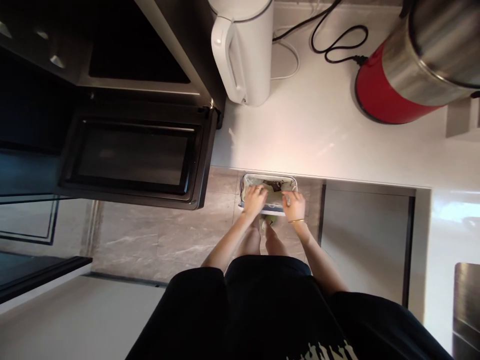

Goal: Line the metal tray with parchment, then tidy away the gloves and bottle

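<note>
Below the counter's front edge stands a small rectangular trash bin point(277, 212), with a pale, thin bin liner point(275, 199) over its rim and some dark waste inside. My left hand point(255, 199) is at the bin's left side, its fingers bent and closed on the liner near the rim. At the right side my right hand point(294, 205), with a thin gold bracelet at the wrist, has thumb and fingers pinched together on the liner. Part of the liner is hidden under both hands.
Over the floor point(187, 225) at left juts a lowered black appliance door point(138, 155). The white counter point(285, 135) holds a white jug-like appliance point(247, 55), a red and steel appliance point(397, 80) and loose cords point(337, 47). A grey cabinet panel point(367, 235) is at right.
</note>
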Tool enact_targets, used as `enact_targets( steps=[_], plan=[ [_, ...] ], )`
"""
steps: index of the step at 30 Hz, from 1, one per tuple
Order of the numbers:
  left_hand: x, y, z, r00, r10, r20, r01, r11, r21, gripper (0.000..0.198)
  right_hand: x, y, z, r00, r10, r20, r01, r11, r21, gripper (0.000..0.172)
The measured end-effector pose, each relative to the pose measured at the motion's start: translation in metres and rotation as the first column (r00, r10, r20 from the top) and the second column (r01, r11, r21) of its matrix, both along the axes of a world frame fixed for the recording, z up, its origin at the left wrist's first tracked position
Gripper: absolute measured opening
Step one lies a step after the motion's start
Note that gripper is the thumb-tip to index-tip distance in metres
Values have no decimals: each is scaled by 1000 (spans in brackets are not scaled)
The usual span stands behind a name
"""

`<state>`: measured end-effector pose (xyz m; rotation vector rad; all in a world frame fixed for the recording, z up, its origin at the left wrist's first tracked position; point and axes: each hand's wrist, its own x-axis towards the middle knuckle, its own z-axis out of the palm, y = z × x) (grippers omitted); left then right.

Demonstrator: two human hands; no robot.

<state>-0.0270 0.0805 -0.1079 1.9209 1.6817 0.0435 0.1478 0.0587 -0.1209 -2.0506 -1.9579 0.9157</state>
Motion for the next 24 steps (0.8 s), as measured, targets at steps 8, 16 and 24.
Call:
enact_targets(
  steps=[8,16,24],
  plan=[
    [102,5,-55,931,328,160,-191,813,-550,23,56,-14,-37,987,-149,-53,147,989,-32,33],
    [99,9,-61,952,290,96,-161,744,-649,25,46,-22,-48,954,-255,-154,257,966,-9,35],
    [99,21,-45,953,295,71,-181,739,-649,13,48,-31,-43,974,-101,-204,107,994,15,40]
  ],
)
